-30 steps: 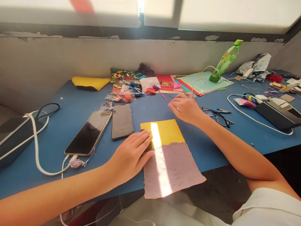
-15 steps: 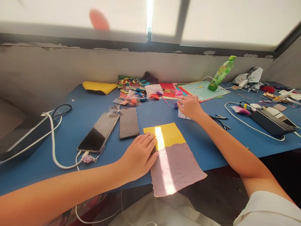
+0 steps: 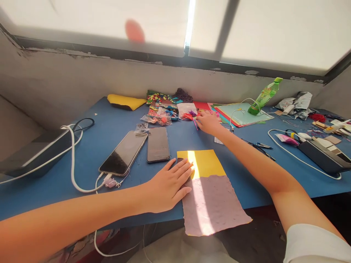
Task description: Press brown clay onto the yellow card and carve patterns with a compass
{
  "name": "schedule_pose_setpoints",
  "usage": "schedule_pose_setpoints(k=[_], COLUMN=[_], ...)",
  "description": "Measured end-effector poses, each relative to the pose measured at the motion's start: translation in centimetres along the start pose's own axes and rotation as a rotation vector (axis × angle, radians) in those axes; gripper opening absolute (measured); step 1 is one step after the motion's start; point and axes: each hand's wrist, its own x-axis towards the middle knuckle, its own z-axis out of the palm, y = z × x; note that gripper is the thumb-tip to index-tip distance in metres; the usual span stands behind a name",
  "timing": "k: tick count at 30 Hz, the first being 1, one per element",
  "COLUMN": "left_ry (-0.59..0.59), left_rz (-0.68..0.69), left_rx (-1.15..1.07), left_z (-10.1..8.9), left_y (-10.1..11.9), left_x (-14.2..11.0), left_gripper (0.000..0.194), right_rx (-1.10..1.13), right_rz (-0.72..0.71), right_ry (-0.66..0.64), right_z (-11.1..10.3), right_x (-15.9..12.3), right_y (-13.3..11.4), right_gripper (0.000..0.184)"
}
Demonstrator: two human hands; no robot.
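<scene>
My left hand (image 3: pixel 171 186) lies flat, fingers spread, over the left edge of a yellow sheet (image 3: pixel 211 162). The sheet's lower part is covered by a thin, uneven layer of mauve clay (image 3: pixel 222 201), which overhangs the table's front edge. Farther back, my right hand (image 3: pixel 208 123) has its fingers bent down around a thin purple stick (image 3: pixel 195 124), whose end shows left of the fingertips. Just beyond those fingers are red clay pieces (image 3: pixel 187 116) and a small white packet (image 3: pixel 186 109). The fingertips themselves are partly hidden.
Two phones, one cabled (image 3: pixel 123 152) and one darker (image 3: pixel 158 145), lie left of the sheet. Coloured papers (image 3: pixel 244 113) and a tilted green bottle (image 3: pixel 265 95) stand behind. Pens (image 3: pixel 260 144), a white cable (image 3: pixel 296 164) and a black case (image 3: pixel 319 155) are on the right.
My right hand has moved left and back from the patterned paper to the purple stick, which now stands steeper. My left hand stays on the sheet, its fingers more spread. The view has shifted slightly.
</scene>
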Motion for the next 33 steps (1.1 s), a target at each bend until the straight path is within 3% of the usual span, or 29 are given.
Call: schedule_pose_setpoints(k=[3,6,9,11,13,15,17,20,22,27,33], left_ry=[-0.007,0.026,0.133,0.231,0.301,0.313,0.287,0.277,0.292,0.333,0.369], left_rz=[-0.019,-0.012,0.024,0.042,0.051,0.058,0.061,0.048,0.031,0.032,0.061], left_rx=[-0.014,-0.019,-0.012,-0.001,0.003,-0.001,-0.011,-0.028,-0.034,-0.035,-0.031], left_z=[-0.1,0.2,1.1,1.9,2.4,2.5,2.2,1.7,1.6,1.9,2.1], left_y=[0.0,-0.1,-0.4,-0.5,-0.6,-0.6,-0.5,-0.3,-0.2,-0.3,-0.3], left_x=[0.0,0.1,0.1,0.1,0.1,0.1,0.1,0.0,-0.1,-0.2,-0.3], left_gripper=[0.059,0.058,0.053,0.050,0.047,0.046,0.046,0.046,0.046,0.041,0.038], right_rx=[0.009,0.017,0.028,0.051,0.107,0.133,0.021,-0.013,-0.012,0.036,0.153], right_rz=[0.063,0.193,0.311,0.336,0.228,-0.023,-0.190,-0.221,-0.217,-0.184,-0.048], right_ry=[-0.012,-0.047,-0.102,-0.099,-0.056,-0.016,0.015,0.020,0.002,0.000,0.135], right_z=[0.0,-0.4,-1.2,-1.6,-1.8,-1.5,-0.9,0.3,1.0,1.6,-2.2], right_x=[0.3,-0.2,-1.5,-2.2,-2.4,-1.6,0.1,3.3,5.2,6.6,3.2], right_y=[1.3,4.8,8.4,9.1,7.6,4.4,0.6,-3.8,-5.1,-4.6,-0.8], right_gripper=[0.038,0.037,0.036,0.037,0.036,0.036,0.038,0.037,0.028,0.024,0.030])
